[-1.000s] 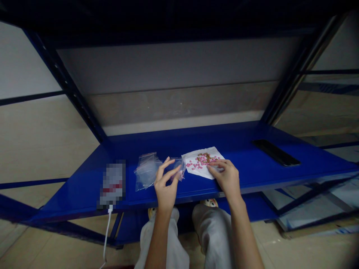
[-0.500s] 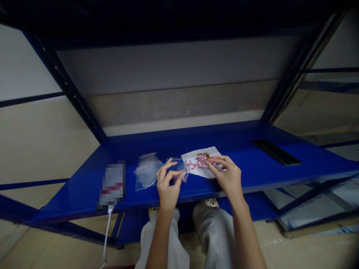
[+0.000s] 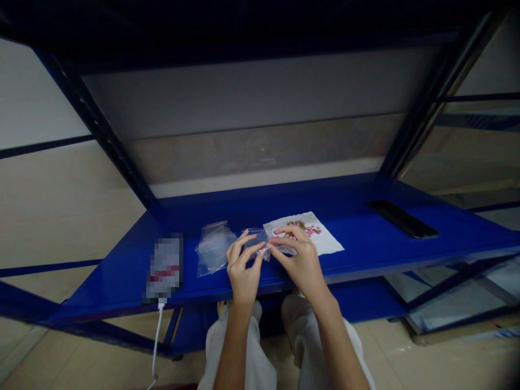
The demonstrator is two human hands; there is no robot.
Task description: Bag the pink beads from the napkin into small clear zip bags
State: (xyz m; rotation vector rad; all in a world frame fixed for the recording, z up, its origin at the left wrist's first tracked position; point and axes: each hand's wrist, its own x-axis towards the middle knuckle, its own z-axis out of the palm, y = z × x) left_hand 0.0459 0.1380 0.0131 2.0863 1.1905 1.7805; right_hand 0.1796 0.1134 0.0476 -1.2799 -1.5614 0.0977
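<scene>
My left hand [image 3: 244,271] pinches a small clear zip bag [image 3: 266,252] between thumb and fingers, just above the shelf's front edge. At the bag's right side, my right hand [image 3: 299,260] has its thumb and fingertips pressed together, touching or almost touching the plastic. Something small and pinkish shows at those fingertips, too small to name. Behind the right hand lies a white sheet of paper [image 3: 331,245], partly covered by it. On the paper are several round pink pills [image 3: 314,231] and several brown capsules [image 3: 299,223]. More clear zip bags [image 3: 213,249] lie left of my left hand.
The blue shelf [image 3: 353,216] holds a black phone [image 3: 402,219] at the right. At the left is a blurred-out device [image 3: 164,265] with a white cable [image 3: 156,341] hanging off the front edge. Blue uprights [image 3: 109,141] stand at both sides.
My right hand has moved left from the pills on the paper to the bag at my left hand. More of the paper's right side now shows. My left hand has stayed nearly still.
</scene>
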